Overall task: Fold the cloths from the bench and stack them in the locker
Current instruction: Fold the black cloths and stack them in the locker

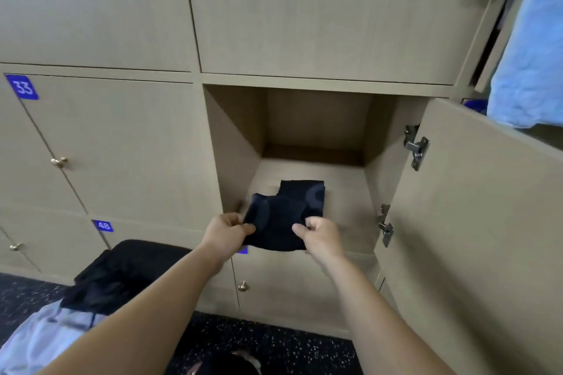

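Note:
A folded dark navy cloth (278, 222) is held at the front lip of the open locker (341, 179). My left hand (227, 230) pinches its left edge and my right hand (320, 236) pinches its right edge. Its far end reaches over the locker floor, where another dark folded piece (304, 192) shows just behind; I cannot tell whether that is a separate cloth. On the black bench (137, 256) at the lower left lie a crumpled black cloth (103, 286) and a pale lilac cloth (45, 335).
The locker door (475, 231) stands open to the right, with metal hinges (416, 148) on its inner edge. A light blue cloth (530, 39) hangs at the upper right. Shut lockers numbered 33 and 48 fill the left. The floor is dark and speckled.

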